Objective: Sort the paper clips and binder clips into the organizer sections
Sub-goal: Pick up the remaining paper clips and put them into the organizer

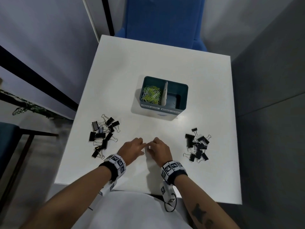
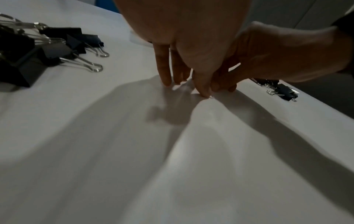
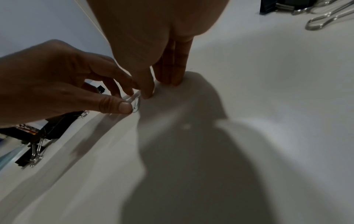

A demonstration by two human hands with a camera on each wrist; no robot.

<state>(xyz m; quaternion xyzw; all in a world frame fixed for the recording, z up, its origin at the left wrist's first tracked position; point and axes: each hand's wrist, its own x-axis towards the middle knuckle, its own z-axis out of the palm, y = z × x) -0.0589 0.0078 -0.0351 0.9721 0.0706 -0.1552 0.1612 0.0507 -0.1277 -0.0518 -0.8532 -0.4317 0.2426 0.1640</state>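
A dark teal organizer stands mid-table. Its left section holds green and white paper clips; its right section is bare. Black binder clips lie in a left pile and a right pile. Both hands meet at the table's near middle. My left hand pinches a pale paper clip between thumb and fingers. My right hand stands beside it, its fingers straight with the tips on the table and its thumb at the clip's far end.
The white table ends close in front of my body. A blue chair stands past its far edge. Labels on the organizer's front mark the two sections.
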